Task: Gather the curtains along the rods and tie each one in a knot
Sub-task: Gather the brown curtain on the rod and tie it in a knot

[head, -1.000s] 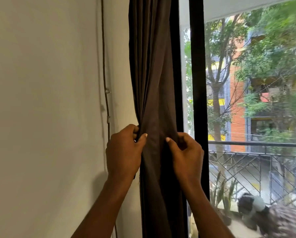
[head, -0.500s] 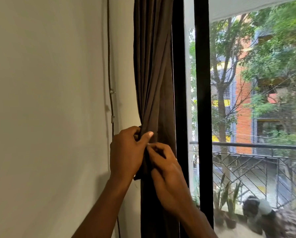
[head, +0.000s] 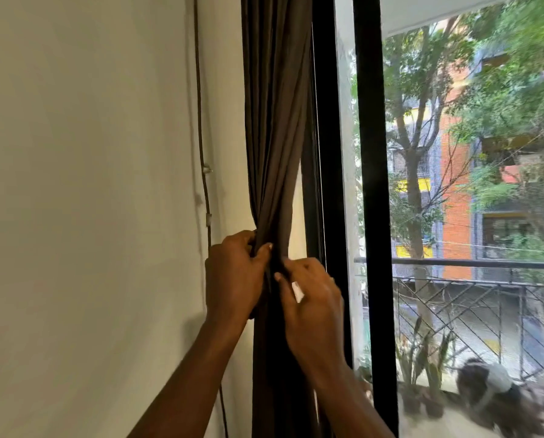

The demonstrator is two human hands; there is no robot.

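Where the long dark brown fabric curtain (head: 277, 121) hangs in tight upright folds just left of the black metal window frame (head: 370, 184), both hands meet on it at one height, about level with the rail seen through the glass. The left hand (head: 232, 279), the farther of the two from the frame, has its fingers curled round the gathered bundle with the thumb laid across the front. The right hand (head: 311, 298), between the bundle and the frame, pinches the frame-side folds between thumb and curled fingers; the two hands are touching or very nearly so.

The cloth's long axis runs straight up and down. Above the hands it rises taut and narrow out of the top of the view, so the rod itself cannot be seen. Below them it drops between the forearms and out of the bottom edge. That lower length is what a knot would be made from, and it lies directly beneath both hands. No loop or knot shows yet, so I judge the gathering nearly done and the tying not begun. Since the left hand has the fuller hold, the right looks the likelier one to reach down for the tail.

Further left of the frame stands a plain cream painted wall (head: 90, 184), with a thin dark cable (head: 202, 137) clipped down it. Right of the frame, through the pane, are a dark balcony railing (head: 485, 263), green potted plants (head: 422, 368), trees and an orange building.
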